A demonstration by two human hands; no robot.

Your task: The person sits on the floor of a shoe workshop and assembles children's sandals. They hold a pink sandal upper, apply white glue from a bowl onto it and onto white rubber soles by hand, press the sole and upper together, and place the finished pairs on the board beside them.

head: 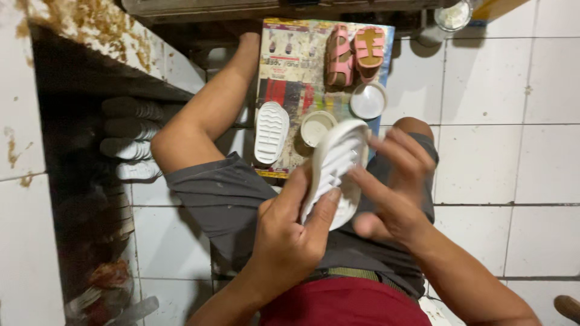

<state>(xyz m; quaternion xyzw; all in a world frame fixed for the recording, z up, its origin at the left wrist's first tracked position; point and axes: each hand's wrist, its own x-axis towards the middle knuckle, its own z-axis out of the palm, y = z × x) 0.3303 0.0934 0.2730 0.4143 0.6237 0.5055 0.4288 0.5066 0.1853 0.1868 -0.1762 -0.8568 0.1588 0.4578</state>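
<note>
I see the left hand [290, 232] closed around a white shoe sole [337, 169], tread side up, held over the lap. The right hand [393, 187] is open, fingers spread, fingertips touching the sole's right edge. Beyond the knees on the floor: a printed sheet [290, 84] carrying a second white sole [271, 131], pink sandals [355, 53], two round lids [368, 100]

Bare tile floor [513, 157] right: open passage. Ahead: mat [290, 90] crowded, sandals [355, 53], lids [368, 100], sole [271, 131].
</note>
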